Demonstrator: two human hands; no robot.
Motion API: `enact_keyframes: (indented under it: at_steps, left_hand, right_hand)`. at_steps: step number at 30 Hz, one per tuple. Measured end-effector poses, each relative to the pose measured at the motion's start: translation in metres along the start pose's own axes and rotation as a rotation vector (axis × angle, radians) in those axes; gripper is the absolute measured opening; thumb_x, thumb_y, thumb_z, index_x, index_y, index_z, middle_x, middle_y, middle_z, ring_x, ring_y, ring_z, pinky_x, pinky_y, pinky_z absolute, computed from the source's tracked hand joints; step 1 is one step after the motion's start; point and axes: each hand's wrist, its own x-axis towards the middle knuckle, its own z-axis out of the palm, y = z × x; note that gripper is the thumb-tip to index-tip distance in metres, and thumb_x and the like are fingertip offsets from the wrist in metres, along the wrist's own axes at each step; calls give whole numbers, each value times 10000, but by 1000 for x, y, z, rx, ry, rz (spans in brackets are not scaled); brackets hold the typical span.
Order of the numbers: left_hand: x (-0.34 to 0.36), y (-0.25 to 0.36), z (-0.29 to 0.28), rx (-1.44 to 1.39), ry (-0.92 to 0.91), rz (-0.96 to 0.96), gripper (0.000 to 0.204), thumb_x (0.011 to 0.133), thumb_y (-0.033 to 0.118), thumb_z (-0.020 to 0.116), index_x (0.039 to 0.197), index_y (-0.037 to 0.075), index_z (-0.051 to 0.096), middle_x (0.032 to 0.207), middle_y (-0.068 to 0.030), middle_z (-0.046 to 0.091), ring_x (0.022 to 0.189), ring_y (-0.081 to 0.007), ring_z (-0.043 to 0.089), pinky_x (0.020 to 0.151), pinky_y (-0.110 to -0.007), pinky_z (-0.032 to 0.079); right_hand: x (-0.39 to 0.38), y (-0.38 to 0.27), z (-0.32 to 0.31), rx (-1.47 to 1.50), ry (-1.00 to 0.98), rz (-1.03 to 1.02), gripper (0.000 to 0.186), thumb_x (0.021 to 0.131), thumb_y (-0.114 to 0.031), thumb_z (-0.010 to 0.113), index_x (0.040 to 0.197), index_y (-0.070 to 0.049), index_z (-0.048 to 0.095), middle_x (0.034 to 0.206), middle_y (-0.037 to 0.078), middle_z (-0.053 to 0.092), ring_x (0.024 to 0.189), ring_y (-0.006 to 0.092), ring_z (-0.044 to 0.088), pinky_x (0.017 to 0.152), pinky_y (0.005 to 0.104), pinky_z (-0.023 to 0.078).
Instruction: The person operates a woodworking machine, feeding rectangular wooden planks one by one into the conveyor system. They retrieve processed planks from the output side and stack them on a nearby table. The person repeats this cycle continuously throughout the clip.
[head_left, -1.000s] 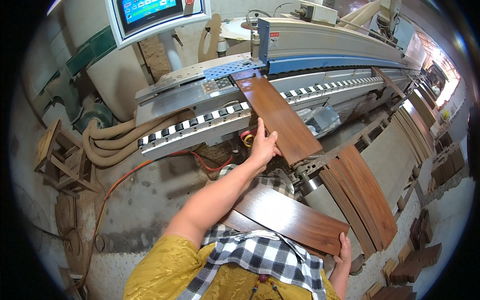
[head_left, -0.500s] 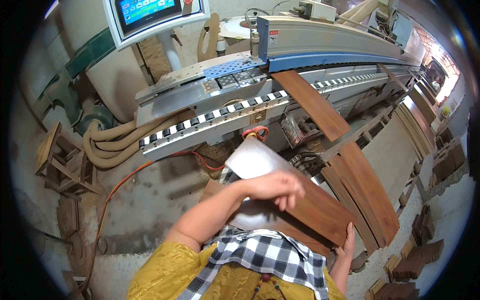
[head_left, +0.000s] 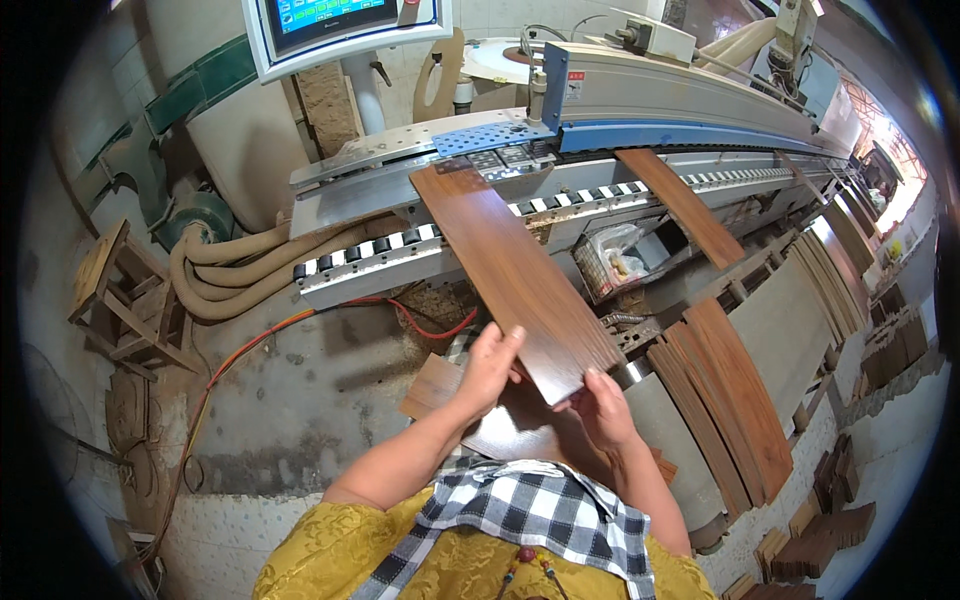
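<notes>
A long brown wood-grain board (head_left: 515, 275) stretches from my hands to the machine, its far end lying on the metal infeed table (head_left: 345, 207). My left hand (head_left: 490, 368) grips its left edge near the close end, thumb on top. At the near right corner my right hand (head_left: 603, 408) pinches the board, fingers partly hidden beneath. Below my hands, in front of my checked apron, lie more boards (head_left: 520, 425), one with a shiny face. Another brown board (head_left: 685, 208) sits farther along the conveyor track (head_left: 590, 197), sticking out toward me.
The long machine has a blue and grey beam (head_left: 680, 100) and a lit control screen (head_left: 330, 20). Right of me stands a stack of brown boards (head_left: 735, 400). Thick hoses (head_left: 200, 275), a wooden stool (head_left: 125, 300) and an orange cable (head_left: 225, 365) are at left; a wire basket (head_left: 610, 270) hangs below the track.
The board in my hands has swung round and moved forward onto the infeed table. My left hand now holds its edge. The other board has travelled right along the track.
</notes>
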Motion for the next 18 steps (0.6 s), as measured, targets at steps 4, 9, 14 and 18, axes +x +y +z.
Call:
enact_keyframes:
  at_steps: [4, 9, 14, 18]
  left_hand:
    - [12, 13, -30, -19, 181, 60, 236, 933, 280, 490, 1049, 74, 485, 812, 18, 560, 606, -49, 498, 479, -183, 377]
    - [18, 29, -50, -26, 210, 139, 537, 921, 191, 513, 1382, 68, 267, 811, 21, 562, 555, -10, 451, 416, -166, 318]
    - [17, 34, -47, 30, 228, 120, 669, 920, 163, 512, 1448, 98, 106, 786, 30, 535, 546, -13, 424, 425, -166, 314]
    - [19, 36, -45, -22, 196, 108, 685, 924, 161, 507, 1450, 102, 71, 835, 2, 576, 542, -14, 420, 403, -176, 303]
  right_hand:
    - [9, -12, 23, -278, -186, 17, 386, 972, -310, 379, 1074, 30, 532, 898, 144, 625, 802, 198, 602, 767, 317, 483]
    - [-24, -2, -21, -592, 262, -118, 234, 903, -148, 503, 1060, 1, 594, 899, 59, 638, 841, 141, 588, 774, 267, 470]
    - [-97, 22, -95, -1117, 858, -275, 315, 852, -144, 558, 1122, 16, 542, 1081, 155, 568, 995, 260, 546, 867, 342, 425]
    - [-143, 61, -135, -1074, 1025, -157, 449, 828, -178, 603, 1202, 37, 476, 1147, 193, 528, 1047, 305, 518, 907, 374, 404]
